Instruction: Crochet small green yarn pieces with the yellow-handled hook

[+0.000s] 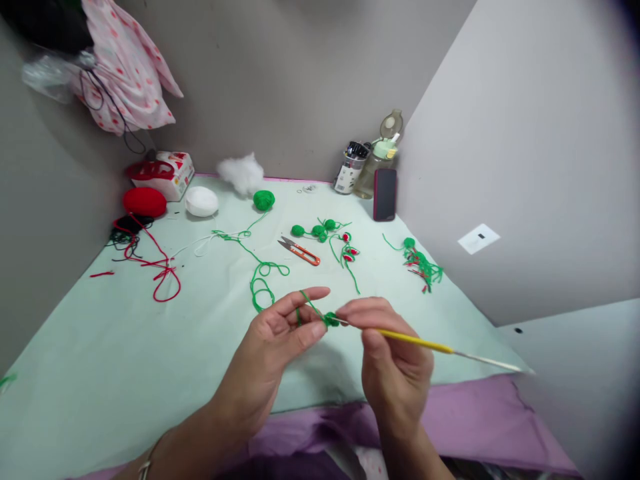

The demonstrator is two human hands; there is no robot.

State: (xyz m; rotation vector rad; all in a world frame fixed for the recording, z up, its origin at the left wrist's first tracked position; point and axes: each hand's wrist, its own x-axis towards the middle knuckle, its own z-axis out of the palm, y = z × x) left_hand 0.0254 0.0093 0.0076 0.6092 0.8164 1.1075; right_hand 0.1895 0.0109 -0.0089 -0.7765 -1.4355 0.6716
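Note:
Between thumb and fingers, my left hand (285,333) pinches a small green crochet piece (331,319), with green yarn running over its raised index finger. My right hand (397,360) is closed around a crochet hook (415,341) with a yellow handle. The hook's metal tip meets the crochet piece, though the exact stitch is too small to make out. Loose green yarn (262,287) trails across the table from a green yarn ball (264,200). Orange thread snips (300,252) lie beyond my hands.
Small green crocheted balls (319,231) and red-green pieces (350,255) lie past the snips. A red yarn ball (145,201), white yarn ball (201,201) and stuffing (243,173) sit at the back left. A phone (385,194), bottle (369,175) and pen holder (350,172) stand back right.

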